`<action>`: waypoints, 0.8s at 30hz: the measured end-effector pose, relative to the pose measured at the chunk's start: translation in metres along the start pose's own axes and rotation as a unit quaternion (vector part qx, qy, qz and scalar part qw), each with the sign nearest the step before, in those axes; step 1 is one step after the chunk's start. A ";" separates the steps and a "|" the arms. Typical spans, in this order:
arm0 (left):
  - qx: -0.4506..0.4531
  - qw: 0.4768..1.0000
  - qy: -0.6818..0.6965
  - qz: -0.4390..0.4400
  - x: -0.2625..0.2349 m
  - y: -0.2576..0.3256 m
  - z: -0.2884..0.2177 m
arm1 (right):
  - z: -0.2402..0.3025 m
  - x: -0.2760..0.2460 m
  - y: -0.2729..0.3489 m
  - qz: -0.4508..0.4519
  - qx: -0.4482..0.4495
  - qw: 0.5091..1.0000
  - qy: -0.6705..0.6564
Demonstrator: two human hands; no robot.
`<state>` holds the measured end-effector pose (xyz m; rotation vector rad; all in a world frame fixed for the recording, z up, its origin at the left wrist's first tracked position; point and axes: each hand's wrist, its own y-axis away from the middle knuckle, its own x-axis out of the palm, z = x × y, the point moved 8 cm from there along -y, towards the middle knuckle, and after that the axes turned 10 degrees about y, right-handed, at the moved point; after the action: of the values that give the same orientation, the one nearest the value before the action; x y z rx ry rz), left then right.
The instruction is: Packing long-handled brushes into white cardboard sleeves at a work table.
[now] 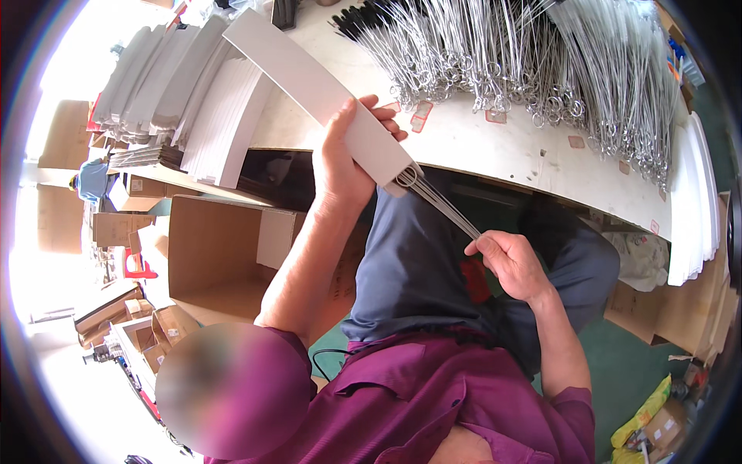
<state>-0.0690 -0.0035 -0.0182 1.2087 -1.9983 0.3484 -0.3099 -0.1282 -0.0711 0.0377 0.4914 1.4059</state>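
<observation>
My left hand is clamped around a long white cardboard sleeve, held over the table edge. My right hand pinches the tips of a bundle of metal skewers; their looped ends sit at the sleeve's lower mouth. More looped skewers are spread on the white table.

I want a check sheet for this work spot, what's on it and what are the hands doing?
Surface: white table, partly bare.
Job's things: long white sleeve; thin metal skewers sticking out of its lower end.
Clutter: skewer heap, stacked white sleeves.
Grippers: left hand grips the sleeve; right hand pinches the skewers.
Cables: black cable by the lap.
Surroundings: open cardboard box, more boxes on the floor.
</observation>
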 end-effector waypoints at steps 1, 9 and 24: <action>-0.004 1.000 0.010 -0.004 0.001 0.005 0.008 | -0.001 0.000 -0.002 -0.003 0.002 1.000 0.000; 0.005 1.000 0.025 0.009 0.017 0.023 0.039 | 0.027 -0.008 -0.032 -0.023 -0.056 0.997 -0.047; -0.048 0.710 -0.616 0.338 0.058 0.119 0.048 | 0.023 -0.056 -0.028 -0.035 -0.060 0.995 0.075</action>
<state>-0.2068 -0.0068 0.0089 0.5106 -3.5594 -0.3862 -0.2802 -0.1803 -0.0416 -0.1825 0.5256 1.3726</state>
